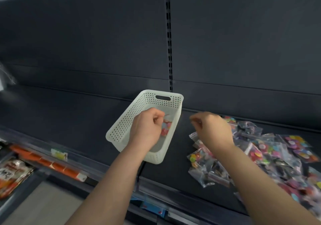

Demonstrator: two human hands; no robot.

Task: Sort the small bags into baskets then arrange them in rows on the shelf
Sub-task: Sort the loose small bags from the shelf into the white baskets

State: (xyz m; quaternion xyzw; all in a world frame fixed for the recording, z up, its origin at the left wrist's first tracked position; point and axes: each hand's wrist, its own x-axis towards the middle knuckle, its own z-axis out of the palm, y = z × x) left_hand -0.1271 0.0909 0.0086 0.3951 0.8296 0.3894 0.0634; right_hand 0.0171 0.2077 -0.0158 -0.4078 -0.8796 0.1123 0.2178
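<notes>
White basket [139,113] sits askew on dark shelf [69,117], near corner just at front lip. Left hand [147,127] curled inside basket, fingers pinched on small bag [165,126] of bright pieces. Right hand [213,129] loosely closed, blurred, above edge of bag pile [260,155]; whether it grips anything, cannot tell. Pile spreads right, reaching shelf front. Bare shelf left of basket, narrow gap between basket and pile.
</notes>
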